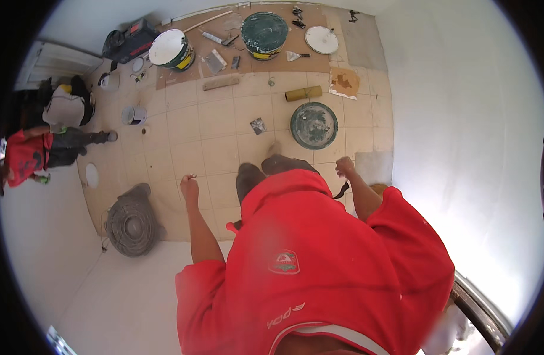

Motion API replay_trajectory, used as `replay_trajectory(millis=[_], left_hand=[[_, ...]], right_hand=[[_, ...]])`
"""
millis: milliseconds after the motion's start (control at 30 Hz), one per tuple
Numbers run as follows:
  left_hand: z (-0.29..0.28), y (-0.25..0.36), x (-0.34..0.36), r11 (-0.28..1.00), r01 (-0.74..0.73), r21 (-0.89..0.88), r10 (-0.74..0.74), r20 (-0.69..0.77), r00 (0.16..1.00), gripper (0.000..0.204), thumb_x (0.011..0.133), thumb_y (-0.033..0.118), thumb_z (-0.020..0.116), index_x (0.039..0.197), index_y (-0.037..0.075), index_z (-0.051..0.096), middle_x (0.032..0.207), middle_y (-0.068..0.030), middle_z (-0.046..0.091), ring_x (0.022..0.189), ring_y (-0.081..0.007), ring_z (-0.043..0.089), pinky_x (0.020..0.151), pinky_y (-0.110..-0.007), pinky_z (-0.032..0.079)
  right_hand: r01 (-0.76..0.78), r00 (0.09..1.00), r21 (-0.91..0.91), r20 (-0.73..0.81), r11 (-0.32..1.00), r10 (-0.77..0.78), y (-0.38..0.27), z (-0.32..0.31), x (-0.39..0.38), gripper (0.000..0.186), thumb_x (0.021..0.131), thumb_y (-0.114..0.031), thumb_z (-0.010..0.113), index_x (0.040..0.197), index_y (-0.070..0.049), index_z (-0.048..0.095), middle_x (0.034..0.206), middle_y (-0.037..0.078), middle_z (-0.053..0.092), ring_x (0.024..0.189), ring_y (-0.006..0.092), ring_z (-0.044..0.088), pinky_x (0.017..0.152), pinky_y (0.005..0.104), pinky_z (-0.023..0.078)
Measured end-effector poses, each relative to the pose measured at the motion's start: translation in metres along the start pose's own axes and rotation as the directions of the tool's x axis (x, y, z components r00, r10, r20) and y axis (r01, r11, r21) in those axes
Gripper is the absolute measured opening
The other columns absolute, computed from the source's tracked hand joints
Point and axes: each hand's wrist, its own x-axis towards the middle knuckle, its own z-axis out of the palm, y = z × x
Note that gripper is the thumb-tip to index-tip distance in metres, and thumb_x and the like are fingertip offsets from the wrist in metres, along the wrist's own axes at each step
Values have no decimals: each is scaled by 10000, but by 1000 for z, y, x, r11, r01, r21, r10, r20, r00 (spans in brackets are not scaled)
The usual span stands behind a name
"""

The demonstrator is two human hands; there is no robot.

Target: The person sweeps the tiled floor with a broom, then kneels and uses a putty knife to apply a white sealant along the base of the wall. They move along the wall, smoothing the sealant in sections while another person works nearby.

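Observation:
My left hand (190, 186) hangs out to the left over the tiled floor, fingers curled in. A tiny pale spot shows at its fingertips; whether it is a held thing I cannot make out. On the other side my right hand (345, 168) is closed like a fist, and its inside is hidden. Just below it a dark strap (341, 190) dangles by my waist, seemingly apart from the hand. Nearest to the right hand on the floor lies a round green lid or shallow tub (314, 126) smeared with whitish material. A small dark patterned square (258, 125) lies ahead of my feet.
Brown floor covering (254, 62) along the far wall carries two buckets (264, 32) (172, 49), a scraper (297, 56) and a white lid (322, 40). A cardboard-like roll (303, 93) lies nearer. Left are a coiled grey hose (132, 226) and a person in red (32, 152).

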Motion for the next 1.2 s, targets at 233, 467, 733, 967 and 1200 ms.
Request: replay_trajectory(millis=[233,467,733,967,1200], left_hand=[[79,135,95,961,-243,130,222,158,962,272,836,38,487,1000,7,702,892,-183,716,788,-284,666,730,-393,511],[132,233,248,878,-428,215,356,304,884,281,832,51,466,979,13,703,941,-217,715,899,-358,687,800,-427,521],[179,379,347,885,-427,185,246,592,768,272,863,89,525,1086,19,663,1022,-237,705,1014,-390,672,884,-445,514],[286,435,348,898,-428,99,275,633,723,319,909,185,596,1160,-11,619,1062,-237,693,1040,-385,661,929,-455,507],[350,467,345,860,-459,221,335,434,836,532,900,295,672,1278,-46,519,1301,-264,559,1209,-445,530,1029,-509,430]], right_hand=[[161,961,-41,-223,986,-166,-177,-4,12,118,753,-155,674,766,-43,711,672,106,676,590,272,672,576,398,558],[136,907,-173,-374,976,-192,-240,-16,57,152,854,-130,594,829,-17,693,667,119,659,552,218,647,516,351,549],[124,796,-590,-421,798,-435,-352,-6,88,338,865,-299,648,742,15,679,773,214,692,812,369,698,779,464,545],[160,733,-601,-459,783,-502,-489,-41,200,291,890,-299,627,870,-12,670,914,228,686,936,419,656,840,519,510],[63,808,-710,-377,701,-454,-586,-67,368,345,910,-289,584,1120,-19,619,977,195,668,1005,372,627,923,502,485]])
